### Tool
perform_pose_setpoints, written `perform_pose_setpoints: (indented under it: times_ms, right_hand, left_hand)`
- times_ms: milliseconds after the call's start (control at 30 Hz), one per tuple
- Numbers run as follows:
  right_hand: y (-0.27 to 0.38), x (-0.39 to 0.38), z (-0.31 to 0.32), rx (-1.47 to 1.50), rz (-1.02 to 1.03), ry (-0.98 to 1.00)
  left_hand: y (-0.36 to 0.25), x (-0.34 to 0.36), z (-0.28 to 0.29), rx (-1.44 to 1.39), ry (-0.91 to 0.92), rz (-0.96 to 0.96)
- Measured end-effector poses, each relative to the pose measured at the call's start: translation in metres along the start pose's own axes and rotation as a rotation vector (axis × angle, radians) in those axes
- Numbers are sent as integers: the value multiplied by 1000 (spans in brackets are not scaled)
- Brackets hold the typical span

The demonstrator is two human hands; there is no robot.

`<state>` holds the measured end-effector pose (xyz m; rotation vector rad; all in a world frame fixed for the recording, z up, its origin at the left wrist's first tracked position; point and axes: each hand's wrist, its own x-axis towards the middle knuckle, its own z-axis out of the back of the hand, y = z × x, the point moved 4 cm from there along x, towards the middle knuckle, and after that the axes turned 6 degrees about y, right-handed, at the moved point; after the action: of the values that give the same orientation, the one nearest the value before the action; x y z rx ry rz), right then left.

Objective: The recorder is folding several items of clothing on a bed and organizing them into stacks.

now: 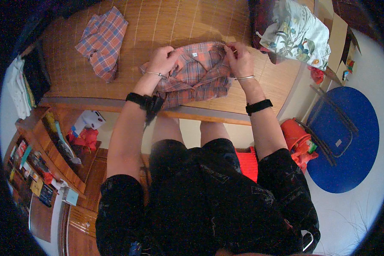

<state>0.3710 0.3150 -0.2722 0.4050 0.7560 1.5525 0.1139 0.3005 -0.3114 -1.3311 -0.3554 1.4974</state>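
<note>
1. Head view shows a red-and-orange plaid shirt (196,74) lying crumpled on the bamboo-mat worktop (166,21), just beyond the near edge and straight ahead of the person, at twelve o'clock from the body.
2. Its long axis runs across the person, from nine o'clock to three o'clock, with the collar end at the far side and the hem hanging toward the near edge.
3. At the shirt's upper left corner, the left hand (164,57) has its fingers curled closed and pinching a fold of the cloth.
4. On the opposite upper corner, at about three o'clock from the left hand, the right hand (240,57) likewise has its fingers closed on the fabric near the collar.
5. Both hands sit at the same far edge of the garment, one at each end of the long axis, so neither is nearer; the body of the shirt lies at six o'clock from each hand, toward the person.
6. A second plaid shirt (103,40) lies well apart at ten o'clock from the left hand, untouched.
7. A floral bundle of cloth (296,32) rests at two o'clock from the right hand, near but not touching it.
</note>
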Motion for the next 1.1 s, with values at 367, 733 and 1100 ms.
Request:
perform_pose_setpoints:
  times_ms: [367,733,1100]
  right_hand:
    - [-17,-32,6,127,-2,-17]
    - [-13,-46,-16,45,-29,-77]
    - [10,-49,0,621,-248,65]
  left_hand:
    - [9,-39,29,-14,-276,-25]
    - [1,-53,16,177,-508,-35]
    - [12,-82,14,-266,-613,-2]
